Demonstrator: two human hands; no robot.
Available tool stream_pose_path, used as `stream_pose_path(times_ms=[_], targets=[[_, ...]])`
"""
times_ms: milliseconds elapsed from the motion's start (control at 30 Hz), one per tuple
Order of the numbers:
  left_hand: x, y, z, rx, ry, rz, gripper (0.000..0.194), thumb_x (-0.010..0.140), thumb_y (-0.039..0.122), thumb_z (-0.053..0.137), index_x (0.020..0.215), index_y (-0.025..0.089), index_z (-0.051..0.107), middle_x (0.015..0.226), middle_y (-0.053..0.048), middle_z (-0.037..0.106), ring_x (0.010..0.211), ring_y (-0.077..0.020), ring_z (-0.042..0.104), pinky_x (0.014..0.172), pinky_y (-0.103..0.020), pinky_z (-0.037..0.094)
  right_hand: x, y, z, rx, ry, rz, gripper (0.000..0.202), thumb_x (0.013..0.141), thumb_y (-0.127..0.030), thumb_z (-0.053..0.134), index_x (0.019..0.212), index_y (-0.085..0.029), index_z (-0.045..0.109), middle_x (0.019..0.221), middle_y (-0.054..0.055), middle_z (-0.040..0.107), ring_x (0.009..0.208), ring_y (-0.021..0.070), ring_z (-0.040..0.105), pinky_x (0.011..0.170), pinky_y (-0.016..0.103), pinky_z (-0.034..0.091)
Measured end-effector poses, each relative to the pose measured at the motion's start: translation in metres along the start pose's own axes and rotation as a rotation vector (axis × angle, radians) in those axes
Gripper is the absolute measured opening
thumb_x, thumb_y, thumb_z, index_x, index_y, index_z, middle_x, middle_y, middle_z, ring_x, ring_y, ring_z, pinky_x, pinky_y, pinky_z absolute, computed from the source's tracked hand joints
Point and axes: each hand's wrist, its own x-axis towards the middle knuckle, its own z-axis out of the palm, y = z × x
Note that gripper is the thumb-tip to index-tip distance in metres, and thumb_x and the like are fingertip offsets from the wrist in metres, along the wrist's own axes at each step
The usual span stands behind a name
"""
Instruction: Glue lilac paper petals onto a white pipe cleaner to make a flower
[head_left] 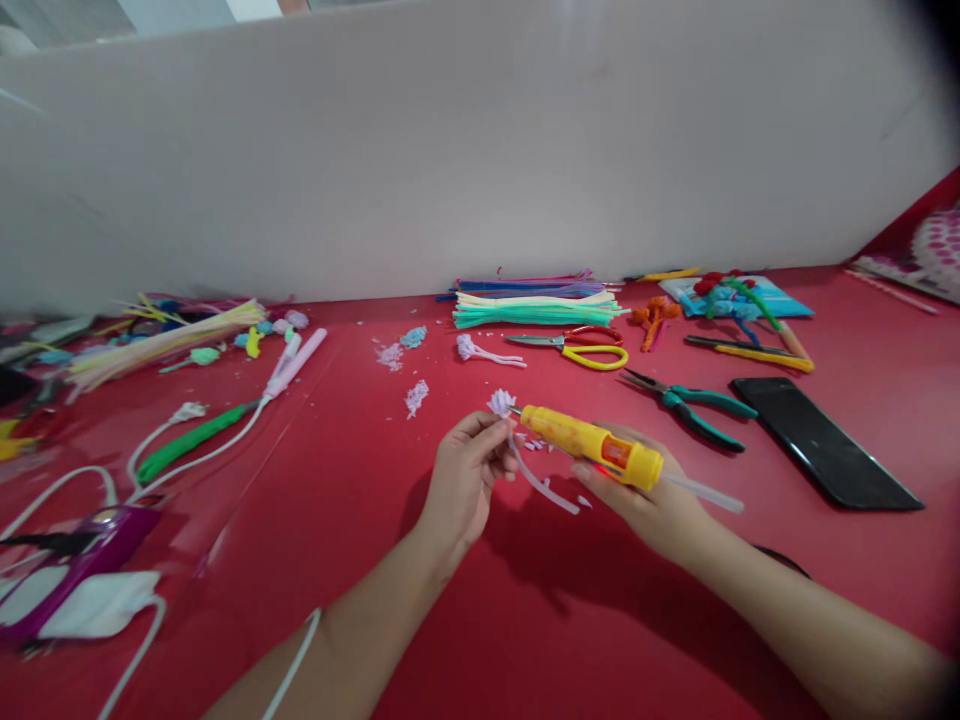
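Note:
Between the fingertips of my left hand (470,462) is a small pale lilac pipe-cleaner flower (501,402), its stem (546,488) hanging down to the right. My right hand (646,490) is wrapped around a yellow hot glue gun (585,440), with a clear glue stick (709,492) poking out of its back end. The gun's metal nozzle is at the flower head; whether it touches cannot be made out. Small lilac clippings (534,443) lie on the red table beneath. A similar lilac flower (466,347) with stems lies just behind.
Behind are scissors (592,350) and bundled pipe cleaners (536,308). Pliers (690,405) and a black phone (829,440) lie right. A pink curling-iron-like tool (296,362), a green-handled tool (193,444), a purple power strip (82,575) and white cords are left. A grey panel (450,150) rises behind.

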Motion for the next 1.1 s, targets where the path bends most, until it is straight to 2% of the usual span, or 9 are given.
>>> stream_pose_path(times_ms=[367,1100], targets=[[-0.0021,0.0023,0.0022,-0.005,0.005,-0.008,0.014,0.071,0.023,0.066,0.068,0.014,0.055,0.058,0.001,0.059,0.041,-0.0040,0.047,0.039,-0.014,0.036,-0.0033,0.0014,0.0010,0.035,0.003,0.062,0.025,0.082,-0.041,0.055,0.085,-0.016,0.059,0.074,0.003,0.061,0.064,0.0150,0.057,0.059,0.024,0.046],[-0.0030,0.0028,0.0022,-0.042,0.014,-0.043,0.011,0.071,0.022,0.065,0.070,0.014,0.057,0.059,0.002,0.061,0.040,-0.0023,0.046,0.039,-0.012,0.035,-0.0043,0.0051,0.0036,0.030,0.016,0.075,0.021,0.081,-0.038,0.056,0.083,-0.018,0.059,0.074,0.003,0.064,0.063,0.0158,0.059,0.058,0.025,0.047]])
